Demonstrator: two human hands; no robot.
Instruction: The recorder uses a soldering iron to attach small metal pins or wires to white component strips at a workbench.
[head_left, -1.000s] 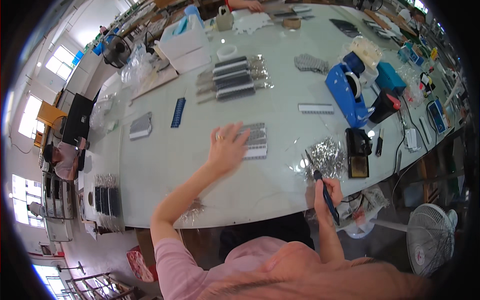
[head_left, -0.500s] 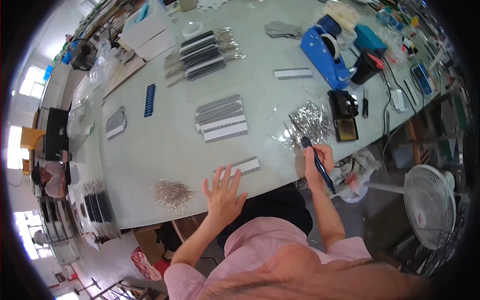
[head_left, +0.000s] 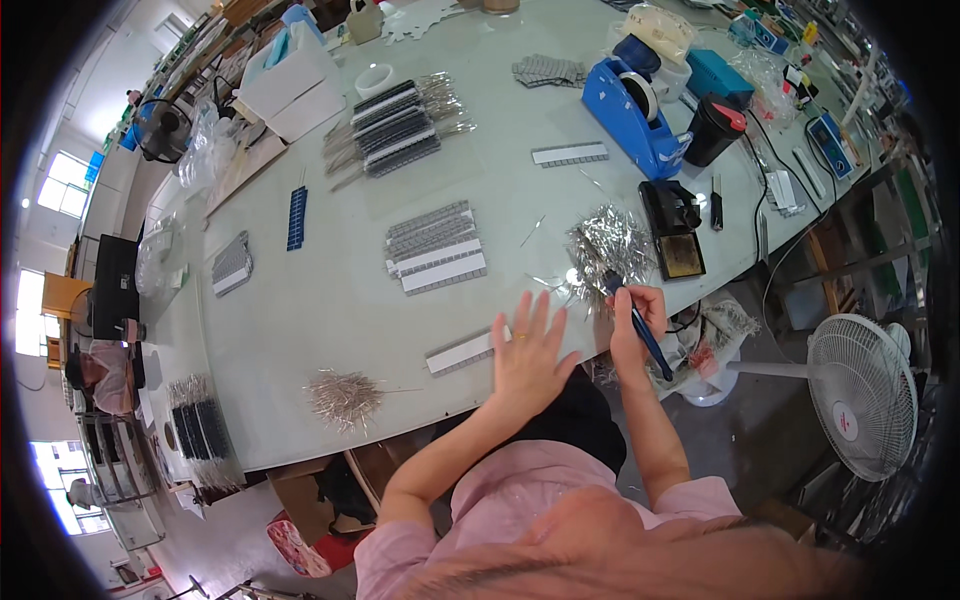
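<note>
Head view. We log the left hand [head_left: 527,352] flat on the pale green table [head_left: 300,330], fingers spread and pointing toward 12 o'clock, nothing grasped; its palm edge touches the right end of a white component strip [head_left: 462,353]. The strip's long axis runs roughly from 8 o'clock to 2 o'clock, and most of it lies at 9 o'clock from that hand.

The right hand [head_left: 634,325] is clenched around a dark blue pen-like tool [head_left: 632,320]. The tool's long axis runs from 11 o'clock at the tip to 5 o'clock at the tail. The tip sits at the near edge of a heap of loose silver metal leads [head_left: 608,243], which lies at 12 o'clock from the right hand, just beside it.

We judge the right hand far nearer the silver heap, the left hand nearer the strip. The two hands are near each other, not touching.

Further out: a block of grey and white strips [head_left: 437,248] at 11 o'clock from the left hand, a second bundle of thin wire leads [head_left: 343,397] at 9 o'clock, a small black tray [head_left: 676,230] just right of the heap, and a blue tape dispenser [head_left: 632,105] at 12 o'clock.
</note>
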